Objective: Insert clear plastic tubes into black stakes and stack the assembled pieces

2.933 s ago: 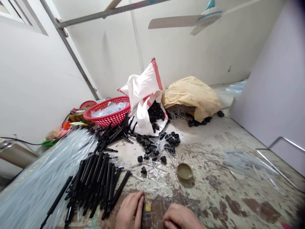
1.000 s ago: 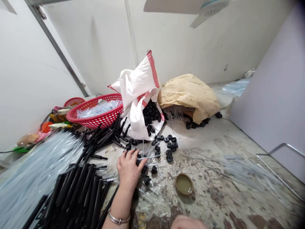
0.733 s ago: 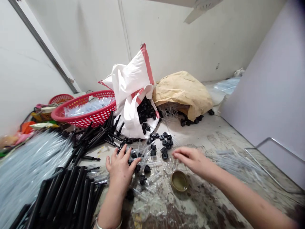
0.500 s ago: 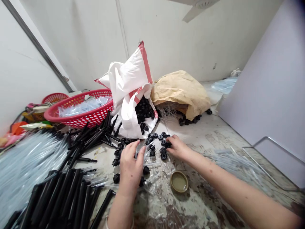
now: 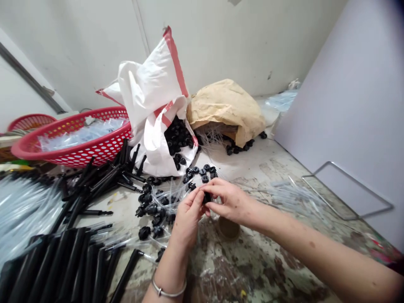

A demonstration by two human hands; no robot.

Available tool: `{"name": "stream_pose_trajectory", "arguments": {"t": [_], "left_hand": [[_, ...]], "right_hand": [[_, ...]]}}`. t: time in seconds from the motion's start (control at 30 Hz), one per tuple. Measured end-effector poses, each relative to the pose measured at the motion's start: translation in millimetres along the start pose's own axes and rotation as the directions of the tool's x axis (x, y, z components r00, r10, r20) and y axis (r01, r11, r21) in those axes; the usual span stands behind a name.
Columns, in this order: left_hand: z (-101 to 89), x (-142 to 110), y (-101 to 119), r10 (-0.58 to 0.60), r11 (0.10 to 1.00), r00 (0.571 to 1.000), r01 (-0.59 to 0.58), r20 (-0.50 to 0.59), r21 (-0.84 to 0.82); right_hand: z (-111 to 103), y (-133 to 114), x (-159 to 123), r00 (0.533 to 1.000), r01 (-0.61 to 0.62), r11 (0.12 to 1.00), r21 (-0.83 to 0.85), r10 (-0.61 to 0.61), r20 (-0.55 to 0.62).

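Observation:
My left hand (image 5: 188, 214) and my right hand (image 5: 229, 199) meet above the worktop, fingertips pinched together. Between them is a small black plastic cap (image 5: 206, 197), gripped by my right fingers. My left thumb and fingers are closed at the same spot; whatever they pinch is hidden. Just beyond my hands lie loose black caps (image 5: 204, 171). To the left of my left hand is a heap of clear thin tubes with black caps on them (image 5: 151, 209). A small round dish (image 5: 229, 229) stands under my right hand, partly covered by it.
A white sack (image 5: 151, 88) with red edging spills black caps at the back. Beside it lies a brown paper bag (image 5: 225, 103) of clear tubes. A red basket (image 5: 78, 158) holds clear plastic pieces. Black tubes (image 5: 69, 261) fill the left front; a wire stand (image 5: 347, 219) is right.
My right hand has come back from the loose caps with a black cap. Both hands are now together, and my left fingers have closed. The view has shifted a little to the right.

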State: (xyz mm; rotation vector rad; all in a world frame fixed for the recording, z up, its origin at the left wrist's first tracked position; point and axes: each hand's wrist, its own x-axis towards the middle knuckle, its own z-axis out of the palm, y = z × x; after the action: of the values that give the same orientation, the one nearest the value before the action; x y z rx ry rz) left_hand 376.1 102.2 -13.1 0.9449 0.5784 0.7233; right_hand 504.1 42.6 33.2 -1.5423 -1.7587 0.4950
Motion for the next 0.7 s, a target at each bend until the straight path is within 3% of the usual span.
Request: {"name": "stream_pose_trajectory", "arguments": {"t": [0.07, 0.13, 0.23, 0.3, 0.37, 0.47, 0.6, 0.7], "left_hand": [[2.1, -0.7, -2.6, -0.005, 0.999, 1.0, 0.005, 0.017, -0.044], [2.3, -0.6, -2.8, 0.014, 0.998, 1.0, -0.016, -0.022, -0.063], [0.5, 0.9, 0.4, 0.011, 0.997, 0.996, -0.018, -0.093, -0.071], [-0.2, 1.9, 2.4, -0.018, 0.996, 0.993, 0.007, -0.121, -0.084], [0.2, 2.4, 2.6, -0.044, 0.993, 0.992, 0.03, -0.121, -0.11], [1.7, 2.7, 0.5, -0.059, 0.988, 0.994, 0.045, -0.095, -0.15], [0.4, 3.4, -1.4, -0.059, 0.984, 0.995, 0.044, -0.085, -0.175], [-1.4, 3.8, -0.9, -0.073, 0.979, 0.995, 0.058, -0.07, -0.196]], "right_hand": [[-4.7, -1.9, -10.6, 0.997, -0.075, 0.996, 0.049, 0.076, -0.023], [-19.0, 6.5, -25.2, 0.967, -0.234, 0.968, 0.094, 0.242, -0.083], [-48.7, 34.6, -53.0, 0.844, -0.493, 0.87, 0.029, 0.486, -0.227], [-61.7, 58.0, -69.1, 0.799, -0.572, 0.808, -0.139, 0.511, -0.317], [-62.6, 79.4, -78.0, 0.818, -0.567, 0.776, -0.275, 0.493, -0.297], [-46.3, 100.8, -76.8, 0.856, -0.517, 0.783, -0.346, 0.461, -0.234], [-24.1, 112.0, -67.4, 0.877, -0.481, 0.774, -0.411, 0.43, -0.216], [-19.9, 115.3, -65.6, 0.881, -0.472, 0.764, -0.44, 0.424, -0.209]]}}
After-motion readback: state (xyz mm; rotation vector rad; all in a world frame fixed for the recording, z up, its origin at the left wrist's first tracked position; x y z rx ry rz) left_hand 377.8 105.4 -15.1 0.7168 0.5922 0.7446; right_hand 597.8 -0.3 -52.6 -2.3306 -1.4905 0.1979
